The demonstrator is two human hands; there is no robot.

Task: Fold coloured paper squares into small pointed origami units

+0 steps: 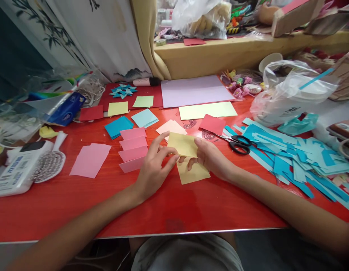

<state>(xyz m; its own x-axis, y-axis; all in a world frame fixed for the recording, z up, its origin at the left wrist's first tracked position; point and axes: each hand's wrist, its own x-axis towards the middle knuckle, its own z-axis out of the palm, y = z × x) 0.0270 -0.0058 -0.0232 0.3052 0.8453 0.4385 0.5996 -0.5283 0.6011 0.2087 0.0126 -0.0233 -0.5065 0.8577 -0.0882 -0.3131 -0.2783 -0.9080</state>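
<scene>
Between my two hands is a yellow paper square (182, 143), raised a little above the red table. My left hand (156, 162) pinches its lower left corner with thumb and fingertips. My right hand (212, 156) grips the right edge, thumb on top and fingers behind. Beneath it another yellow paper sheet (193, 175) lies on the table, partly covered by the held one and my fingers. Folded pink papers (133, 148) stand in a row left of my left hand. A peach paper stack (172, 128) lies just behind the held square.
Black-handled scissors (239, 145) lie right of my hands, beside a heap of blue paper strips (301, 158). Flat pink squares (90, 160), a hairbrush (50, 162) and a white bottle (20, 169) are at left. A lilac sheet (194, 91) lies at the back.
</scene>
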